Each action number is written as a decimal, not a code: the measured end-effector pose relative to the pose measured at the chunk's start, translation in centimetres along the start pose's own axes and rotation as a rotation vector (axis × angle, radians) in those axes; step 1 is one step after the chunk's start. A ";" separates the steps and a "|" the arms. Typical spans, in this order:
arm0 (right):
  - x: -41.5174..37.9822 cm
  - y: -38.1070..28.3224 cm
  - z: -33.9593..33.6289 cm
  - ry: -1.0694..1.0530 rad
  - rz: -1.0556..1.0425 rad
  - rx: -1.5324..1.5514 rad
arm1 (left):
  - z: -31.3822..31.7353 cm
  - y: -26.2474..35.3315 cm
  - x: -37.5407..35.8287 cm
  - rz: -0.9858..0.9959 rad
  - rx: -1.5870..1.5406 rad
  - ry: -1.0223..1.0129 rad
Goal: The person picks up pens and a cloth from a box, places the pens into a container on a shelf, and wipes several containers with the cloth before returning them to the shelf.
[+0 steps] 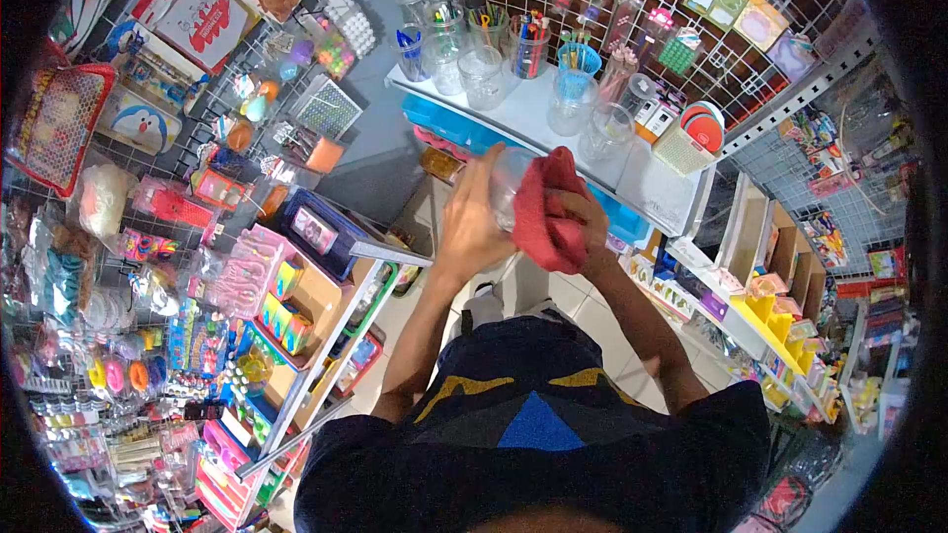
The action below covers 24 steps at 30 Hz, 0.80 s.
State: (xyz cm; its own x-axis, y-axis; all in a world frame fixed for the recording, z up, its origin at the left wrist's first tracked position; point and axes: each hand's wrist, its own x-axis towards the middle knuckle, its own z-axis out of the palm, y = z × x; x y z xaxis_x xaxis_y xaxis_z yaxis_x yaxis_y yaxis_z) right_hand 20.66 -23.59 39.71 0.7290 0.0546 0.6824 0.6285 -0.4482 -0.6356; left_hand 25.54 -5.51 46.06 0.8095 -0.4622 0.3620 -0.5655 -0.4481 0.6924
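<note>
In front of my body, my left hand (pixel 472 217) is wrapped round a clear plastic cup (pixel 506 183), tilted on its side. My right hand (pixel 585 222) grips a red cloth (pixel 546 217) bunched against the cup's other end, hiding part of it. Both hands are in the air near the front edge of a white shelf (pixel 533 123). On that shelf stand similar clear cups, among them one clear cup (pixel 481 77) and another clear cup (pixel 605 130). A blue cup (pixel 577 69) with pens stands behind them.
A wire grid (pixel 800 0) with hanging packets rises behind the shelf. A white basket (pixel 691 143) holds round red items at the shelf's right end. Racks of small goods crowd the left, with a dark blue bin (pixel 314 232) near my left arm. Yellow trays (pixel 775 321) line the right.
</note>
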 end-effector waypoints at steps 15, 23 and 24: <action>0.5 2.3 0.5 0.255 1.101 1.314 | 4.6 -1.9 -1.4 0.028 -0.549 0.119; 1.7 -0.9 1.8 0.258 0.696 0.356 | 5.9 -3.5 -0.5 -0.336 -1.038 0.487; 1.8 -2.0 1.3 0.159 0.729 0.239 | 5.6 -2.9 -0.2 -0.311 -1.073 0.509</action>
State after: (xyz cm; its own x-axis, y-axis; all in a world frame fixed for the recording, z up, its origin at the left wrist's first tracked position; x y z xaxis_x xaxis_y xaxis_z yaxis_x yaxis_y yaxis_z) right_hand 21.05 -21.42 41.77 0.9440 -0.3160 0.0949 0.0605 -0.1169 -0.9913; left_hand 26.07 -8.44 40.46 0.9920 0.0116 0.1254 -0.1155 0.4822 0.8684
